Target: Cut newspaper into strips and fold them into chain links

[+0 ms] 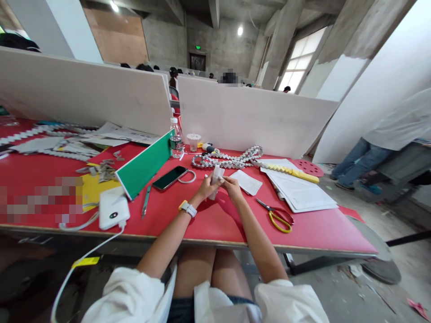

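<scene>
Both hands meet over the red table point(215, 220), pinching a small folded piece of white paper point(216, 176). My left hand point(206, 186), with a white and yellow watch on its wrist, grips the paper's left side. Its right side is held by the closed fingers of my right hand point(231, 186). Just behind them lies a long chain of folded grey-white paper links point(232, 159), ending in yellow links at the right. A loose white paper square point(247, 181) rests beside my right hand.
Yellow-handled scissors point(278, 217) and a stack of white sheets point(296, 188) lie to the right. A phone point(170, 177), a green board point(144, 165), a pen, a white power bank point(112, 207), a water bottle point(175, 139) and paper scraps sit left. White dividers stand behind. A person stands at far right.
</scene>
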Demonstrator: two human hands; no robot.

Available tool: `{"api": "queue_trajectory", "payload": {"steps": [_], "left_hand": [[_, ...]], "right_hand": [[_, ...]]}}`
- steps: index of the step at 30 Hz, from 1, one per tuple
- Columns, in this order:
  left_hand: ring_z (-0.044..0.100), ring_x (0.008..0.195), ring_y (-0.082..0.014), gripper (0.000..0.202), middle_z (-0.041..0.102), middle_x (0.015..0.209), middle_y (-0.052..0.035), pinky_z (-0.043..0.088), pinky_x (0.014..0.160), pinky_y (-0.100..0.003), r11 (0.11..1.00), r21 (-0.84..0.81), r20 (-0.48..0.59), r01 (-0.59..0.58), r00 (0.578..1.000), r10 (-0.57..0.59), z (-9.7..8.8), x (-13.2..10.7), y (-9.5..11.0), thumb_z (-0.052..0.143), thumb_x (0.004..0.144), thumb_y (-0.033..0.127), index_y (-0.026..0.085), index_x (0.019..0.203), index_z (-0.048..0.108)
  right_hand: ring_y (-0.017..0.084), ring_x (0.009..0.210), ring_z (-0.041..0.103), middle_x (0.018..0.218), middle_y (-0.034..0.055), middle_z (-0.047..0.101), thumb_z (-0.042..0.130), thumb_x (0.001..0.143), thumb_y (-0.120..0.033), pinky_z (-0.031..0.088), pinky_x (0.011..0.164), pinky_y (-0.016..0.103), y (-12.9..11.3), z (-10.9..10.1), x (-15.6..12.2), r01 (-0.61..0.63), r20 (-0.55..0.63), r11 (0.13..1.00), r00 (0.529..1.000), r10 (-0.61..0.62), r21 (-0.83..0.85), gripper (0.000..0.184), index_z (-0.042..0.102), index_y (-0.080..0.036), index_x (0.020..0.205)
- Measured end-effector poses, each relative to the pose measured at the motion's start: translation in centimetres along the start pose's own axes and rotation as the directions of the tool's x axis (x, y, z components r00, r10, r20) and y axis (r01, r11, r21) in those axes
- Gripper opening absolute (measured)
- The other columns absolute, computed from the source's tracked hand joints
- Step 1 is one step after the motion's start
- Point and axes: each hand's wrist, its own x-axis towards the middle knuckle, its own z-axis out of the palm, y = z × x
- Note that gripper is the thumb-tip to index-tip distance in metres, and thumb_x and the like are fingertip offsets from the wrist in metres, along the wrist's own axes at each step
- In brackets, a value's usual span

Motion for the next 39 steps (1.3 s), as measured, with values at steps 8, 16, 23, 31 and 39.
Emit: {"api": "queue_trajectory", "payload": {"steps": [8, 16, 23, 31, 39], "left_hand": [[0.065, 0.074, -0.0200, 0.037, 0.068, 0.086, -0.0071, 0.052, 0.064, -0.029, 0.963, -0.228, -0.057, 0.145, 0.985, -0.162, -0.2, 0.7, -1.1, 0.060, 0.078, 0.045, 0.016, 0.102, 0.059], [0.060, 0.062, -0.0135, 0.037, 0.064, 0.079, -0.0031, 0.049, 0.059, -0.025, 0.974, -0.199, 0.042, 0.106, 0.994, -0.100, 0.0, 0.4, -0.6, 0.057, 0.081, 0.045, 0.018, 0.104, 0.053], [0.055, 0.060, -0.0145, 0.028, 0.060, 0.074, -0.0038, 0.046, 0.058, -0.027, 0.981, -0.152, 0.080, 0.123, 0.991, -0.112, 0.2, 0.6, -1.1, 0.039, 0.091, 0.041, 0.017, 0.097, 0.053], [0.056, 0.066, -0.0149, 0.026, 0.061, 0.076, -0.0031, 0.044, 0.060, -0.025, 0.999, -0.007, -0.051, 0.042, 0.998, -0.043, -0.1, 0.8, -1.7, 0.042, 0.090, 0.041, 0.019, 0.093, 0.053], [0.063, 0.073, -0.0184, 0.027, 0.066, 0.085, -0.0056, 0.048, 0.065, -0.028, 1.000, -0.017, -0.094, 0.025, 0.995, -0.027, -0.1, 0.6, -1.4, 0.055, 0.082, 0.039, 0.019, 0.101, 0.055]], "right_hand": [[0.014, 0.062, 0.057, 0.072, 0.0034, 0.068, 0.067, 0.067, -0.043, 0.040, 0.056, 0.024, -0.4, -0.7, 0.1, 0.086, -0.176, 0.948, 0.974, -0.145, -0.307, 0.036, 0.069, -0.016, 0.090], [0.010, 0.048, 0.044, 0.056, 0.0000, 0.060, 0.067, 0.066, -0.046, 0.034, 0.050, 0.024, -0.1, -0.5, 0.2, 0.075, -0.088, 0.917, 0.989, -0.119, -0.392, 0.032, 0.070, -0.015, 0.072], [0.010, 0.049, 0.043, 0.054, -0.0007, 0.058, 0.067, 0.066, -0.048, 0.034, 0.050, 0.023, 0.4, -0.9, 0.4, 0.065, -0.065, 0.925, 0.993, -0.095, -0.373, 0.035, 0.070, -0.015, 0.074], [0.011, 0.050, 0.047, 0.056, -0.0004, 0.060, 0.069, 0.062, -0.049, 0.039, 0.052, 0.024, 0.0, -0.5, 0.3, 0.046, -0.069, 0.945, 0.995, -0.072, -0.323, 0.034, 0.070, -0.016, 0.072], [0.011, 0.047, 0.046, 0.054, -0.0012, 0.060, 0.067, 0.063, -0.048, 0.037, 0.051, 0.025, 0.0, -0.3, 0.0, 0.047, -0.058, 0.940, 0.996, -0.071, -0.339, 0.034, 0.070, -0.015, 0.073]]}}
